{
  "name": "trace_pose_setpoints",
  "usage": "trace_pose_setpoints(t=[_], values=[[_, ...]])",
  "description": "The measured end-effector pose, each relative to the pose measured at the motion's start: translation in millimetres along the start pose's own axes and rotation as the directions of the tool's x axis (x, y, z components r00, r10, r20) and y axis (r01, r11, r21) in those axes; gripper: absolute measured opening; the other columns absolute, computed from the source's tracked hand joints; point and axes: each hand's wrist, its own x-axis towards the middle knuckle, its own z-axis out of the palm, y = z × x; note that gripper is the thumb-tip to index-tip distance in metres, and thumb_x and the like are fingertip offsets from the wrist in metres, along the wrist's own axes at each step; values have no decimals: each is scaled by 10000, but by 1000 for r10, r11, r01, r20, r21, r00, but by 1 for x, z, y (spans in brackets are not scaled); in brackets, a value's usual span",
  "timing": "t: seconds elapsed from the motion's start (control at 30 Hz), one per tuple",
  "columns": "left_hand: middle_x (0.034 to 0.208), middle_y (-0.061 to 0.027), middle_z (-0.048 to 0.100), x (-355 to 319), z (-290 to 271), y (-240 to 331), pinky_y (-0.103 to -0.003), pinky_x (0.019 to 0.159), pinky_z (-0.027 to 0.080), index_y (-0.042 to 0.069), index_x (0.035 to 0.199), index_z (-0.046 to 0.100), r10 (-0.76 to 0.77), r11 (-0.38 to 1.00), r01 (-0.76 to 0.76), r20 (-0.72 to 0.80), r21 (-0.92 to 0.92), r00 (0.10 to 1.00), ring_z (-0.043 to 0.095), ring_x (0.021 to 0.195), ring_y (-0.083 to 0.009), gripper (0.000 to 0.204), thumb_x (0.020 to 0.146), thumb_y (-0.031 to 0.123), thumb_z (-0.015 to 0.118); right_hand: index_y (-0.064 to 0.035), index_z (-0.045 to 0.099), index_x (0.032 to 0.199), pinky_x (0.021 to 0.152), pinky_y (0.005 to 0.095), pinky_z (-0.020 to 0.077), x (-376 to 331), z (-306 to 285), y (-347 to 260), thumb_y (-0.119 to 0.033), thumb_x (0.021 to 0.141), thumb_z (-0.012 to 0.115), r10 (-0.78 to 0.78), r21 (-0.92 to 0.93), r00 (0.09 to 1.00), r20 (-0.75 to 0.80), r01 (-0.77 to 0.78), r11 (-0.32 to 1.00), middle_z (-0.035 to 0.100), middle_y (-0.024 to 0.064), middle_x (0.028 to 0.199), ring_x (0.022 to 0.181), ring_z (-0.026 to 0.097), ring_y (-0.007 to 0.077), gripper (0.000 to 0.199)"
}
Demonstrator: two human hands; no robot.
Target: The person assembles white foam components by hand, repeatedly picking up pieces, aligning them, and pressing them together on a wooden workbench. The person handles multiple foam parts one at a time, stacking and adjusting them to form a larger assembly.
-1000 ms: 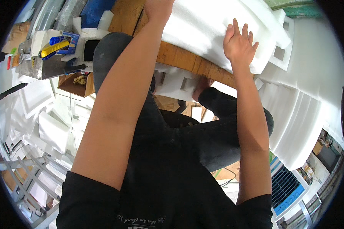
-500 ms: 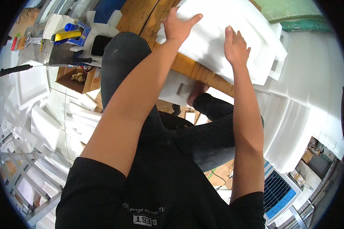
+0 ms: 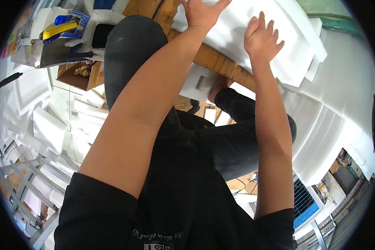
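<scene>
A white foam sheet (image 3: 233, 46) lies on the wooden bench (image 3: 214, 58) at the top of the view. Over its left part is my left hand (image 3: 202, 14), thumb stretched away from the fingers; the upper edge of the picture cuts off some fingertips. Farther right, my right hand (image 3: 263, 41) is over the same sheet with its fingers spread. Neither hand grips anything; whether the palms press on the foam or hover just above it is hard to tell. A raised white foam strip (image 3: 306, 35) runs along the sheet's right side.
A yellow cutter (image 3: 60, 30) lies on a metal box (image 3: 39, 52) at the left, above a cardboard box (image 3: 73, 79). Stacked white foam sheets (image 3: 321, 129) stand at the right, beside a blue-and-white air cooler (image 3: 306, 208). A metal ladder (image 3: 31, 183) is lower left.
The bench and foam have shifted slightly up and right in view. My right hand's fingers have spread wider, and my left hand sits nearer the top edge.
</scene>
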Motion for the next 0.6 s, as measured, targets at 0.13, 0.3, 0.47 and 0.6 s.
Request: trace_pose_setpoints(t=[0.13, 0.3, 0.47, 0.6], values=[[1244, -273, 658, 5, -3, -7, -476, 1062, 460, -20, 1339, 598, -22, 998, 21, 15, 60, 1000, 606, 1195, -410, 794, 747, 407, 910, -258, 397, 1600, 1205, 711, 147, 5, -22, -4, -589, 1053, 217, 33, 33, 985, 169, -39, 999, 384, 183, 1632, 1490, 353, 461, 664], [1248, -266, 670, 8, -5, -11, -477, 1096, 440, 13, 1348, 605, -8, 998, 8, 1, 69, 1000, 601, 1218, -407, 819, 740, 476, 901, -248, 421, 1587, 1214, 711, 106, 21, -44, -32, -611, 1051, 192, -51, 101, 986, 157, 35, 994, 385, 163, 1636, 1501, 345, 440, 687], [1326, -250, 635, 4, -9, -14, -465, 1095, 449, -10, 1396, 560, -70, 984, 49, 114, 173, 991, 586, 1252, -386, 939, 732, 573, 876, -248, 467, 1562, 1216, 696, 135, 17, -34, -66, -572, 1061, 201, 33, 111, 974, 224, -59, 992, 409, 146, 1625, 1498, 355, 432, 653], [1284, -260, 666, 7, -16, -16, -478, 1104, 435, -8, 1370, 588, 4, 981, -31, 140, 189, 990, 612, 1218, -414, 845, 775, 528, 857, -277, 490, 1547, 1207, 671, 205, 16, -15, -70, -554, 1062, 203, 8, 41, 992, 127, -14, 999, 438, 132, 1610, 1477, 392, 430, 628]])
